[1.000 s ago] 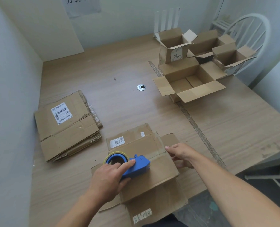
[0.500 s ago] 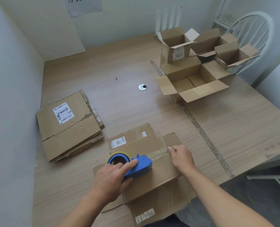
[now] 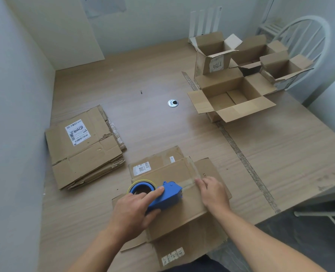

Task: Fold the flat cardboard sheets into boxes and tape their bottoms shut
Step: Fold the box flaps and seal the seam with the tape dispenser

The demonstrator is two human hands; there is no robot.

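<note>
A folded cardboard box [image 3: 174, 213] lies bottom-up at the table's near edge, its flaps closed. My left hand [image 3: 132, 212] grips a blue tape dispenser [image 3: 162, 196] that sits on the box's centre seam, index finger stretched along its top. My right hand [image 3: 212, 192] lies flat on the right end of the seam, fingertips pressing a clear strip of tape [image 3: 189, 184] that runs from the dispenser. A stack of flat cardboard sheets [image 3: 84, 148] lies at the left by the wall.
Several open, assembled boxes [image 3: 235, 99] stand at the far right of the wooden table [image 3: 143, 79]. A round metal grommet [image 3: 173, 103] sits mid-table. A white chair [image 3: 307, 40] stands behind the boxes. The wall runs close on the left.
My right hand has slid from the box's right edge onto its top, at the end of the seam. The dispenser and left hand have stayed almost still.
</note>
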